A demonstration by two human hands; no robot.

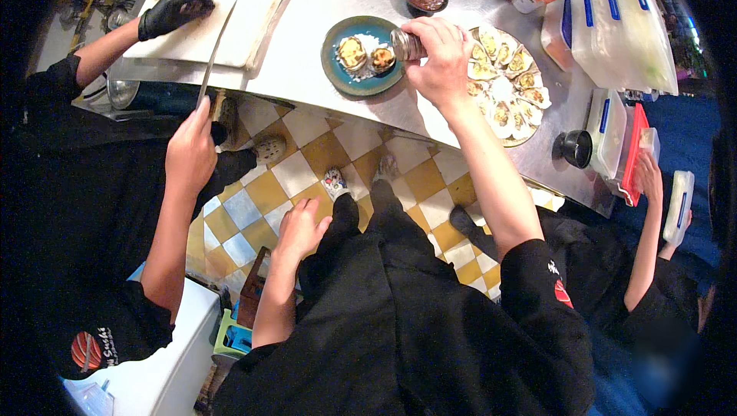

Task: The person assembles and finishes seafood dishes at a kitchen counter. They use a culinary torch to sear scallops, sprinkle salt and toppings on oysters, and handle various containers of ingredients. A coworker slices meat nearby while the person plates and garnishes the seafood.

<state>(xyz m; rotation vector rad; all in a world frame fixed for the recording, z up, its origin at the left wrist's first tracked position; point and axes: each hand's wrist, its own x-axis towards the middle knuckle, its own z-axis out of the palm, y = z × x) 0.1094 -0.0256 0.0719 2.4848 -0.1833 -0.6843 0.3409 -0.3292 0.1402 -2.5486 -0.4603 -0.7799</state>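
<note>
Shaker and Plated Shells: Condition as Observed

Small cylindrical shaker (408, 44): hand-held, tipped nearly onto its side, end directed left over the plate's right rim. Contents cannot be determined.

Round blue-green plate (374, 85): flat on the counter, brownish edge. At its centre, a white granular bed (359, 74) carries two filled shells: left shell (351, 53), larger, pale yellow topping; right shell (382, 57), smaller, browned orange topping, nearest the shaker.

Steel counter (303, 40): passage between cutting board (259, 1) and teal plate (332, 63).
Right of plate: oyster platter (503, 90), black cup (574, 148) obstruct.
Left: co-worker's knife (218, 49) across the board.
</note>
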